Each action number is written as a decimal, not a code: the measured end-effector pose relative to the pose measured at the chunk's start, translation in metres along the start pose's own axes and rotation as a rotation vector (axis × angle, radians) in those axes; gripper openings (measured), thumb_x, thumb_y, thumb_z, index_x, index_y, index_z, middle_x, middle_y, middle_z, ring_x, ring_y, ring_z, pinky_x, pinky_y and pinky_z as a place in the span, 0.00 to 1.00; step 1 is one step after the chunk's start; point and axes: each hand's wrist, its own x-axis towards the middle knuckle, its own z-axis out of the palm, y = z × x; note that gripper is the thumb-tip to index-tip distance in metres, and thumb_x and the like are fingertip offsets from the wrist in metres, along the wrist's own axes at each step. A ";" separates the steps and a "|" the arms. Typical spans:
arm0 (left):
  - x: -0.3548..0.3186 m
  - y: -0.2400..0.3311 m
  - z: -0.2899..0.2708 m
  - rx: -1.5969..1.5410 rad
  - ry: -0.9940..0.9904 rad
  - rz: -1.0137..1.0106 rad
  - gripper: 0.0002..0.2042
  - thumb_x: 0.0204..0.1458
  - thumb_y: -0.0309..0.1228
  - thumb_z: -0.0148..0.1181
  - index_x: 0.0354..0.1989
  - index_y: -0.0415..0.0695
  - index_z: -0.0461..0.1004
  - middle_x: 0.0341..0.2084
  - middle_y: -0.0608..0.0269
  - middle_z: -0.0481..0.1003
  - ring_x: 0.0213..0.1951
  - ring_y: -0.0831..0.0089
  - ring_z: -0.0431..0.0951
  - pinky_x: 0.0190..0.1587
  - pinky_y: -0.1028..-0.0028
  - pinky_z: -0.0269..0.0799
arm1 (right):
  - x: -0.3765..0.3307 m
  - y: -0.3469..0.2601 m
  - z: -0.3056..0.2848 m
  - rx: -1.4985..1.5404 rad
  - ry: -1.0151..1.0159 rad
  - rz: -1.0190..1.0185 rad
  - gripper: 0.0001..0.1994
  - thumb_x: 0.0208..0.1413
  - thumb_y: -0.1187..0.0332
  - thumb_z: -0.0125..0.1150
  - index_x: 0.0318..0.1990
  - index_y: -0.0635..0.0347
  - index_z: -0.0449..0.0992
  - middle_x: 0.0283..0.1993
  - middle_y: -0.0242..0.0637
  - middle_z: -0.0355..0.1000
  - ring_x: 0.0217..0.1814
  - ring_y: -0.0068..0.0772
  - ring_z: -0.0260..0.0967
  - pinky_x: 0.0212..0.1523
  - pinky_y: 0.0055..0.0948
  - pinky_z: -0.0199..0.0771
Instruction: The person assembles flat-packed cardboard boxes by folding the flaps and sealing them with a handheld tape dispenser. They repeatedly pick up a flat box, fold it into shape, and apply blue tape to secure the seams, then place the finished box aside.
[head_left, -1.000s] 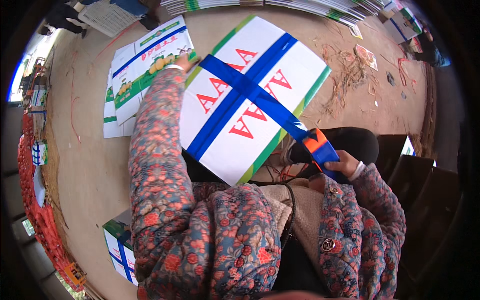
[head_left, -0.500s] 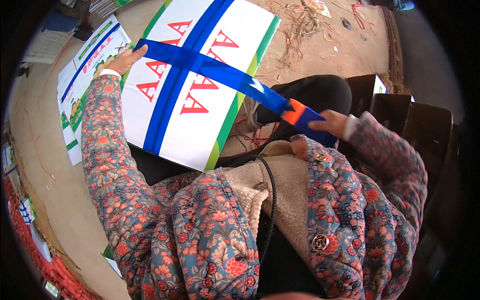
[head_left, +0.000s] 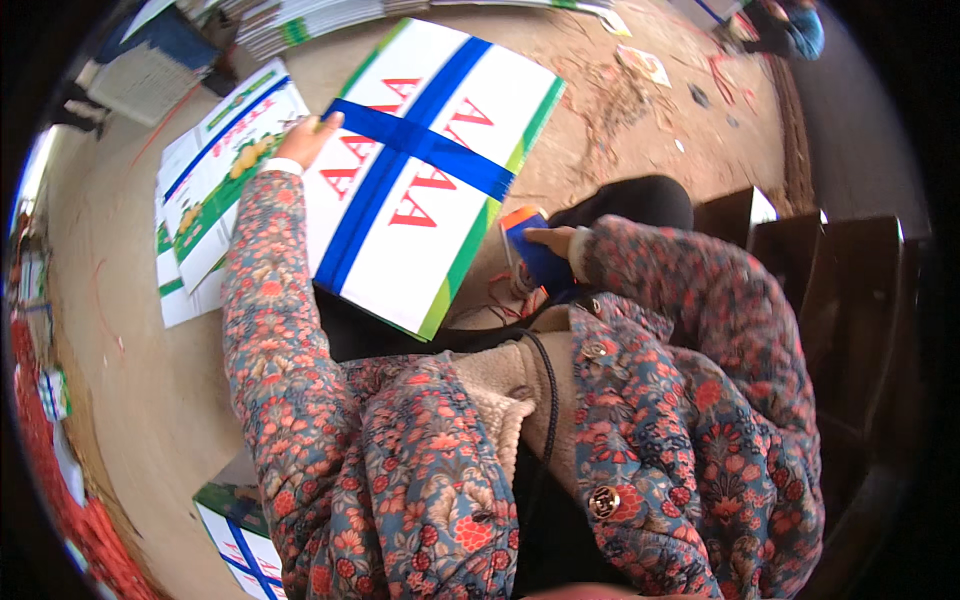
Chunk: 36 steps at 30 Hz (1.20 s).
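Note:
A white cardboard box [head_left: 455,255] with green edges and red printing lies tilted across my lap. Two bands of blue tape [head_left: 402,138] cross on its top. My left hand [head_left: 308,140] grips the box's far left edge, thumb over the tape's left end. Just off the right edge, my right hand [head_left: 552,240] is closed around a blue-and-orange tape dispenser [head_left: 537,258], held lower than the box top. Whether tape still runs from the box down to the dispenser cannot be made out.
Flat printed cartons [head_left: 225,165] lie on the floor at left. Stacked flat cardboard [head_left: 315,28] is at the back. String scraps [head_left: 610,100] litter the floor beyond the box. Dark brown panels [head_left: 840,290] stand at right. Another taped box [head_left: 240,545] sits at lower left. A person [head_left: 790,28] is at far right.
The tape stretched in the air toward my right hand now lies flat across the box top. My right hand has moved left with the dispenser, close to the box's right edge. The view has shifted.

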 end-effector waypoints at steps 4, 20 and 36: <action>-0.004 0.012 -0.003 -0.058 -0.166 -0.063 0.31 0.52 0.60 0.48 0.33 0.38 0.78 0.25 0.54 0.77 0.29 0.65 0.77 0.36 0.66 0.70 | 0.019 0.008 -0.002 0.822 0.095 -0.141 0.19 0.53 0.51 0.56 0.36 0.60 0.74 0.29 0.41 0.75 0.26 0.38 0.74 0.30 0.36 0.77; -0.156 0.141 -0.109 0.041 0.139 0.347 0.35 0.41 0.52 0.64 0.53 0.39 0.66 0.40 0.42 0.74 0.42 0.51 0.76 0.45 0.62 0.71 | -0.011 -0.154 0.032 0.361 0.002 -0.682 0.21 0.52 0.52 0.58 0.39 0.63 0.74 0.32 0.45 0.74 0.33 0.43 0.74 0.38 0.38 0.74; -0.537 0.056 -0.173 0.267 1.127 -0.456 0.29 0.56 0.32 0.53 0.63 0.33 0.51 0.54 0.44 0.64 0.54 0.55 0.66 0.58 0.67 0.59 | -0.131 -0.230 0.410 -0.016 -0.079 -1.067 0.23 0.47 0.56 0.63 0.44 0.68 0.73 0.39 0.48 0.75 0.41 0.45 0.72 0.45 0.36 0.69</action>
